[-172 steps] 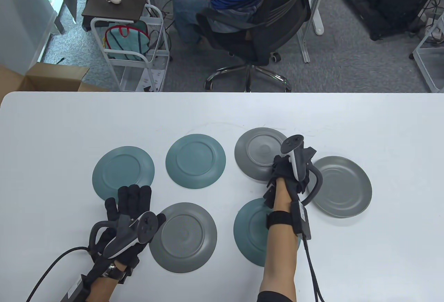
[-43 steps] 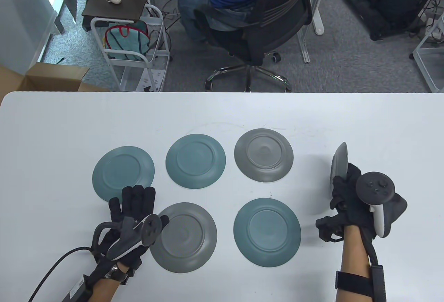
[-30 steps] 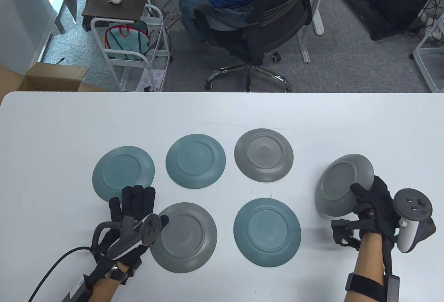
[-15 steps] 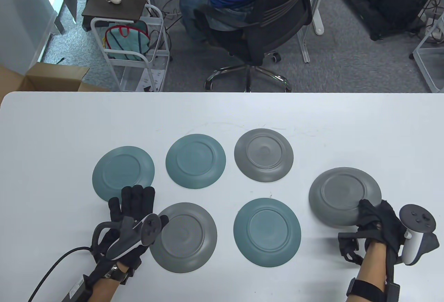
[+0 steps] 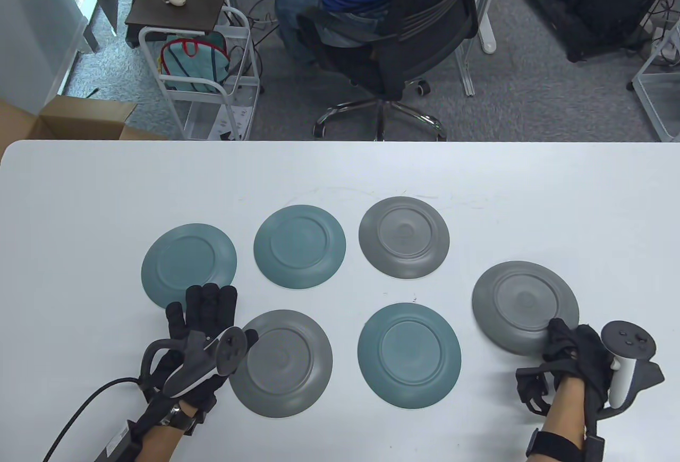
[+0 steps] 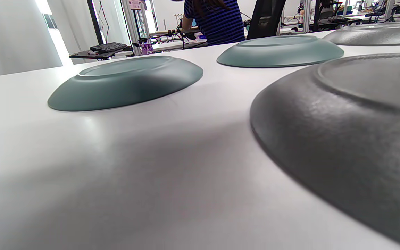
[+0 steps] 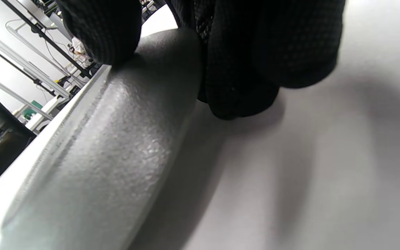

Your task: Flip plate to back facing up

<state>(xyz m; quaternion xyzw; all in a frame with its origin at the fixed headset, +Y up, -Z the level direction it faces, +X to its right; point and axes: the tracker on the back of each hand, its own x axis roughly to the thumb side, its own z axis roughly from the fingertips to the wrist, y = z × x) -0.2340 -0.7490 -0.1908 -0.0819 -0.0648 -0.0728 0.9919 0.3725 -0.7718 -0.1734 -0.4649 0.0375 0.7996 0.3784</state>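
A grey plate [image 5: 525, 306] lies back up at the right of the white table [image 5: 340, 175]. My right hand [image 5: 568, 348] grips its near right rim. In the right wrist view the gloved fingers [image 7: 241, 52] wrap the plate's edge [image 7: 109, 146], thumb on top, and the rim sits at or just above the table. My left hand [image 5: 204, 318] rests flat and open on the table, between a teal plate [image 5: 188, 264] and a grey plate [image 5: 281, 362], holding nothing.
Five other plates lie back up: teal [image 5: 299, 246], grey [image 5: 404, 236] and teal [image 5: 409, 354] besides the two by my left hand. The left wrist view shows the near grey plate [image 6: 352, 132] and a teal plate [image 6: 127, 81] close by. An office chair stands beyond the far edge.
My right hand lifted the right grey plate from face up, turned it over through vertical and lowered it back up toward the table, nearer me. The left hand has stayed still.
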